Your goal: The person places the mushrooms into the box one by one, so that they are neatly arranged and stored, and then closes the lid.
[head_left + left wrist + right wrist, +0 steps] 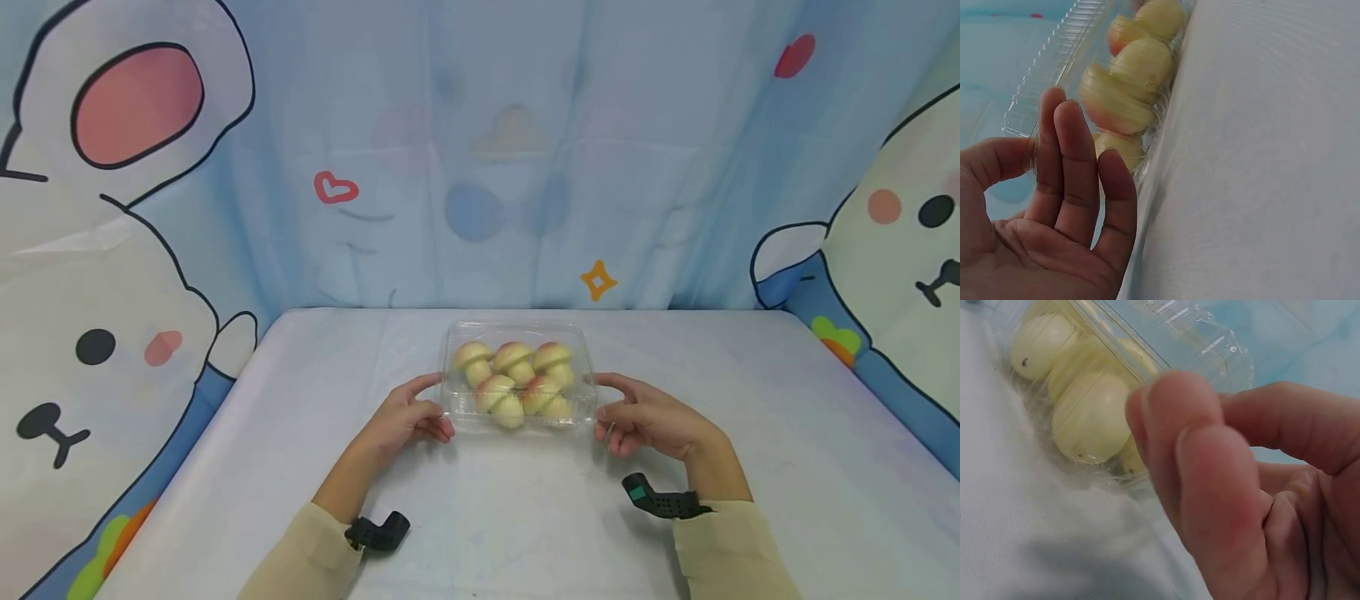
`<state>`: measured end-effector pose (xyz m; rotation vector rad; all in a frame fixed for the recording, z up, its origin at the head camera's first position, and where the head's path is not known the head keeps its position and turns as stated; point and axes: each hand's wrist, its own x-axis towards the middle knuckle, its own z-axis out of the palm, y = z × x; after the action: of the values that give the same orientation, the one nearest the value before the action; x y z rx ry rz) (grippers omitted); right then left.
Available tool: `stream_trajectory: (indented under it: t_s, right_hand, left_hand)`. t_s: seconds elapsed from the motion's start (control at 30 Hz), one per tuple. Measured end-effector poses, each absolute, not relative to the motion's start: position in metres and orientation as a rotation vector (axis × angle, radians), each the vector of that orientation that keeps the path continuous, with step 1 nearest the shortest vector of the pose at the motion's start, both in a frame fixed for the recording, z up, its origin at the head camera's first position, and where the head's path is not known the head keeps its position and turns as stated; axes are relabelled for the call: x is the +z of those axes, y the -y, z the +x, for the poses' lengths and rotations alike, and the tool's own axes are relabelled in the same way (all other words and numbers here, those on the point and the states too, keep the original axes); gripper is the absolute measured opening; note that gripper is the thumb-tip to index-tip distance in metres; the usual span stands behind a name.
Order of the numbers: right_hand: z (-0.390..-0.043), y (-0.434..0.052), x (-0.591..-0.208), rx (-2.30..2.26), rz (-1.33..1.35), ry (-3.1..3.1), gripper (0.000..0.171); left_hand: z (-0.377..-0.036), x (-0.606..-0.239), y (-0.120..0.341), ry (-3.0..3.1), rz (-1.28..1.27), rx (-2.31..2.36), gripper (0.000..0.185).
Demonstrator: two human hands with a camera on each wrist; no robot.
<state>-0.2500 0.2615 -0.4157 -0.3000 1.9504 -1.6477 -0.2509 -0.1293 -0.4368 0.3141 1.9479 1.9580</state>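
Resting on a white table just below the middle of the head view, a clear plastic box is seen with its lid closed over two rows of pale yellow and pink fruit. The box is flanked by both hands. The left hand is placed at the box's left end, with the thumb stretched along the upper edge and the fingers curled toward the lower corner; in the left wrist view the fingers are shown lying against the ribbed rim of the box, with the thumb on the rim's other side, so the rim appears to be lightly pinched. The right hand is set at the box's right end in a matching pose, thumb above and fingers bent below; in the right wrist view the fingertips are seen blurred in front of the box and the thumb behind its rim, but whether the rim is actually gripped cannot be told. Beige sleeves are seen at the bottom of the frame. A blue curtain printed with cartoon animals is hung behind the table.
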Motion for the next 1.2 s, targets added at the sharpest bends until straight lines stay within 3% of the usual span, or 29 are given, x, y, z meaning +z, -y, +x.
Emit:
stream_trajectory:
  t_s: [0.67,1.2]
  right_hand:
    - [-0.253,-0.263,-0.424,-1.757,-0.36,-1.932,0.077]
    - [-0.253,-0.255,-0.425,-1.773,-0.246,-1.924,0.074]
  left_hand:
    - [-0.252,-0.438,0.125,-1.965,0.285,2.004,0.069]
    - [-0.252,-0.436,0.126,-1.973,0.188,2.018,0.069]
